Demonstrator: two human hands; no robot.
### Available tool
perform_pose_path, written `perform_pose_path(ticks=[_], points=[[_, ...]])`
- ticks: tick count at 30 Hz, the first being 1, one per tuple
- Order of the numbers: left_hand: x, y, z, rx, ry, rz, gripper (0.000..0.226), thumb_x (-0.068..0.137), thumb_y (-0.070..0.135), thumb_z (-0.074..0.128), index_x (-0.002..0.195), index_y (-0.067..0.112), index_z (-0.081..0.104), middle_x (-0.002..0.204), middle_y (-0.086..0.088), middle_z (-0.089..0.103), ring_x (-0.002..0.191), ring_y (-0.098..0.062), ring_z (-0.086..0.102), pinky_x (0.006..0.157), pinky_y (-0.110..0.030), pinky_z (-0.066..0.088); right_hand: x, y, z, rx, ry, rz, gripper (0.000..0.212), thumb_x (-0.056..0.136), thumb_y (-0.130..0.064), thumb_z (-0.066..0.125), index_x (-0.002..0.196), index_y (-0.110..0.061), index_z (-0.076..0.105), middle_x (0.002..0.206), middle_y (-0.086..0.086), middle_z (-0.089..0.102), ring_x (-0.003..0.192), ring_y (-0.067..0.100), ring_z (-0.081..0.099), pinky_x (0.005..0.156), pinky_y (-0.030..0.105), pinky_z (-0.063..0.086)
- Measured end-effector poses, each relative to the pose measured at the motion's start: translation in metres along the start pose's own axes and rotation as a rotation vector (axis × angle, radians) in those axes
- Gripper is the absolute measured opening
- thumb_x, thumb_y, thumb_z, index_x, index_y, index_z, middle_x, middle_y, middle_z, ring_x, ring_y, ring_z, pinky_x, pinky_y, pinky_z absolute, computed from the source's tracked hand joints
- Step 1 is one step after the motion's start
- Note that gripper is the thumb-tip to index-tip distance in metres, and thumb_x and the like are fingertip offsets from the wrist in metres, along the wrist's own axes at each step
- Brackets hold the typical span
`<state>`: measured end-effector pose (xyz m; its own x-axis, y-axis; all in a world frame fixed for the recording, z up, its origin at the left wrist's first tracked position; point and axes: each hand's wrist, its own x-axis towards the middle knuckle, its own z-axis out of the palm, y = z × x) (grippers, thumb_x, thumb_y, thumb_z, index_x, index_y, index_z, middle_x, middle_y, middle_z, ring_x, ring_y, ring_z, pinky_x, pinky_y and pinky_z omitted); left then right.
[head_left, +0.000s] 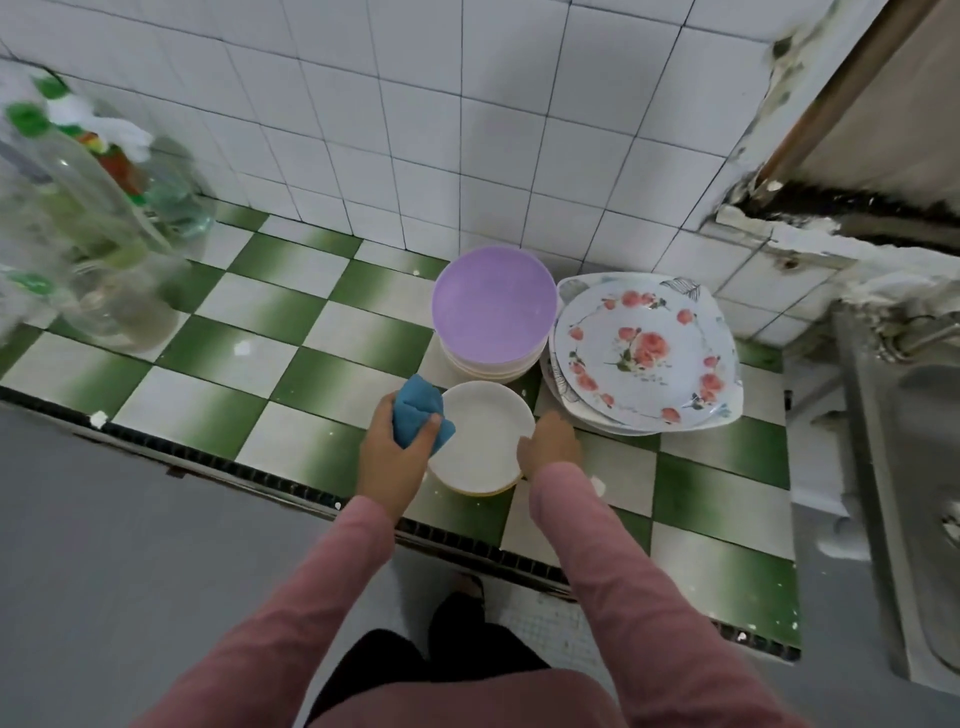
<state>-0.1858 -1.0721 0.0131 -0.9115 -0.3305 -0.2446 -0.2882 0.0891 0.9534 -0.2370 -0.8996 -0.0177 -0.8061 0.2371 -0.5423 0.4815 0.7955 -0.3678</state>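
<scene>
pink sleeves (332, 571) lead to both hands at a white plate (485, 436), which tops a short stack near the front edge of the counter (291, 332), just before a purple plate (493, 301). wiping looks about to begin. the left hand (397, 441) has its grip closed round a bunched blue cloth (418, 413) at the plate's left rim. the right hand (550, 441) seems to pinch the right rim. next, the cloth should sweep across the plate while the right hand steadies it.

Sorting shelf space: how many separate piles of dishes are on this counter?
3. The white pile sits in front, between the left hand holding a blue cloth and the right hand; the purple-topped pile stands behind it; the floral pile lies right of both. Lower dishes are hidden.
</scene>
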Motion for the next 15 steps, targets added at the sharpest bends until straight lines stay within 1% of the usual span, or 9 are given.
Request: perform_pose_path(ticks=[2,5,8,10,12,15], points=[[0.005,0.002,0.003,-0.005,-0.001,0.005,0.024,0.091,0.013,0.067,0.108,0.024,0.054,0.098,0.007,0.062,0.089,-0.014,0.060,0.081,-0.033,0.054,0.002,0.001,-0.001,0.031,0.005,0.004,0.031,0.100,-0.014,0.053,0.128,-0.002,0.049,0.130,0.017,0.058,0.116,0.034,0.059,0.090,0.036,0.047],[0.010,0.001,0.004,-0.009,-0.009,0.018,0.023,0.091,0.012,0.066,0.103,0.028,0.055,0.097,0.007,0.062,0.086,-0.009,0.059,0.077,-0.026,0.053,0.000,0.001,0.001,0.080,-0.003,0.004,0.031,0.098,-0.009,0.054,0.127,-0.002,0.046,0.129,0.019,0.058,0.116,0.036,0.058,0.089,0.036,0.047],[0.016,0.001,0.003,-0.005,-0.012,0.037,0.022,0.091,0.011,0.066,0.109,0.020,0.056,0.097,0.006,0.062,0.084,-0.006,0.059,0.070,-0.017,0.052,-0.002,-0.002,0.003,0.064,0.022,-0.026,0.034,0.097,-0.005,0.053,0.129,-0.002,0.041,0.128,0.020,0.057,0.114,0.037,0.060,0.088,0.038,0.049],[0.022,0.000,0.003,0.009,-0.009,0.042,0.020,0.091,0.011,0.067,0.107,0.018,0.056,0.094,0.005,0.062,0.081,-0.005,0.059,0.066,-0.014,0.050,-0.004,-0.006,0.001,0.023,0.043,-0.053,0.038,0.096,-0.002,0.052,0.131,-0.002,0.038,0.128,0.021,0.057,0.113,0.038,0.060,0.089,0.040,0.049],[0.027,0.000,0.001,0.020,-0.006,0.054,0.018,0.090,0.012,0.067,0.104,0.016,0.056,0.092,0.004,0.061,0.080,-0.007,0.058,0.066,-0.016,0.049,-0.007,-0.008,0.001,-0.028,0.057,-0.081,0.041,0.096,-0.002,0.051,0.133,-0.002,0.036,0.128,0.021,0.056,0.113,0.038,0.061,0.089,0.040,0.049],[0.035,0.001,-0.005,0.006,-0.015,0.046,0.020,0.090,0.014,0.068,0.106,0.018,0.057,0.096,0.002,0.063,0.084,-0.011,0.060,0.074,-0.026,0.053,-0.010,-0.012,-0.002,-0.124,0.074,-0.112,0.046,0.095,-0.003,0.052,0.137,-0.005,0.033,0.127,0.019,0.058,0.110,0.036,0.063,0.088,0.040,0.051]])
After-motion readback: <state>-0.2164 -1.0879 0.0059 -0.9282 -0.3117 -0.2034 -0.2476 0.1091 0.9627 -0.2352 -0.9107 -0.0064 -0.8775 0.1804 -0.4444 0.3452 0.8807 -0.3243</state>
